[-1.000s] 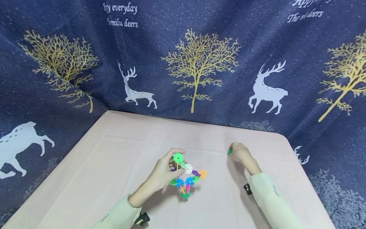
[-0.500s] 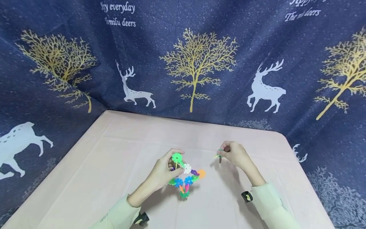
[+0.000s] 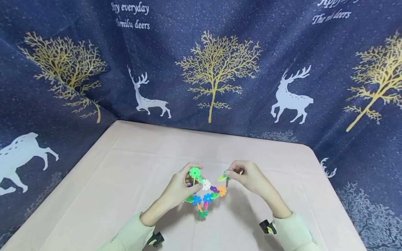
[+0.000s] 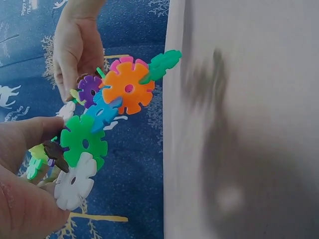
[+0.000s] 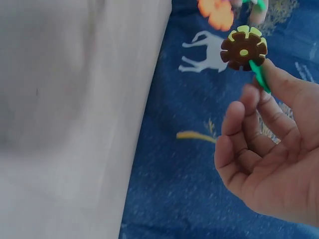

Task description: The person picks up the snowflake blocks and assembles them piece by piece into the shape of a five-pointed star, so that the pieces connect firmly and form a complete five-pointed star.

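Slightly left of centre in the head view, my left hand point(image 3: 174, 190) grips a linked structure of plastic snowflake discs point(image 3: 207, 198). Its slotted discs are green, white, blue, purple, orange and pink. The left wrist view shows an orange disc point(image 4: 112, 89) and a large green disc point(image 4: 75, 139) in it, with thumb and fingers around the near end. On the right, my right hand point(image 3: 252, 179) pinches a small cluster of joined discs by its green piece. In the right wrist view that cluster has a brown disc point(image 5: 232, 54) before a yellow one. The cluster hovers just above the structure's orange end.
A pale pink cloth covers the table point(image 3: 141, 146). Behind it hangs a dark blue curtain point(image 3: 176, 45) printed with deer and trees. Black wrist devices sit at both cuffs, such as the left device point(image 3: 156, 239).
My right hand has brought the small cluster left from the table's right side to near the structure, turning it into view. The left hand has stayed nearly still.
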Available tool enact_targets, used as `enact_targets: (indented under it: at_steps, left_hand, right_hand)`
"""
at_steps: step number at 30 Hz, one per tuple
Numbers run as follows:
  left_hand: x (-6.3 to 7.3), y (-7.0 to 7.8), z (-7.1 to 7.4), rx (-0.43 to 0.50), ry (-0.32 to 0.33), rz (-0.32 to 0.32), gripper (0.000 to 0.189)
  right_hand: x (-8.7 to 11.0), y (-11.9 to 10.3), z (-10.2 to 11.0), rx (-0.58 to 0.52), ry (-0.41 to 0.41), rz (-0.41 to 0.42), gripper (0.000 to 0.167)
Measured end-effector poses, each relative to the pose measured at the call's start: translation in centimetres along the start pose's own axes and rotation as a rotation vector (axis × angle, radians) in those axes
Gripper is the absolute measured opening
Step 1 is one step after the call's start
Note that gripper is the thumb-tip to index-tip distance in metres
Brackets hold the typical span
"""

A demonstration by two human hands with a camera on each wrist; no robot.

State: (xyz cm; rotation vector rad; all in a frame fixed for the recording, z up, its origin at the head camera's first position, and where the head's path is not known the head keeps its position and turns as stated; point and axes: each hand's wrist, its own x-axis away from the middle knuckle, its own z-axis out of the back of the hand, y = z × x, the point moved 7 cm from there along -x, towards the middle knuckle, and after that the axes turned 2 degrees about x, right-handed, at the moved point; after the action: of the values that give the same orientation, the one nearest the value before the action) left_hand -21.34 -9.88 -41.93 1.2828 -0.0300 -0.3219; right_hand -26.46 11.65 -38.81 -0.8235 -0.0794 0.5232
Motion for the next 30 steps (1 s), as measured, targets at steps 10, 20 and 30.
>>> enact_targets:
  at_steps: [10, 20, 30]
  left_hand:
    - [-0.1, 0.4, 0.1, -0.009, 0.012, 0.003, 0.054]
    - [-0.2, 0.4, 0.1, 0.02, 0.031, 0.012, 0.054]
    - [0.0, -0.6, -0.3, 0.038, 0.039, 0.036, 0.049]
  right_hand:
    - [0.6, -1.7, -1.2, -0.101, 0.0, 0.027, 0.008]
    - [1.1, -2.0, -1.9, -0.145, 0.067, 0.039, 0.007]
    - [1.2, -1.2, -3.0, -0.17, 0.124, -0.028, 0.009]
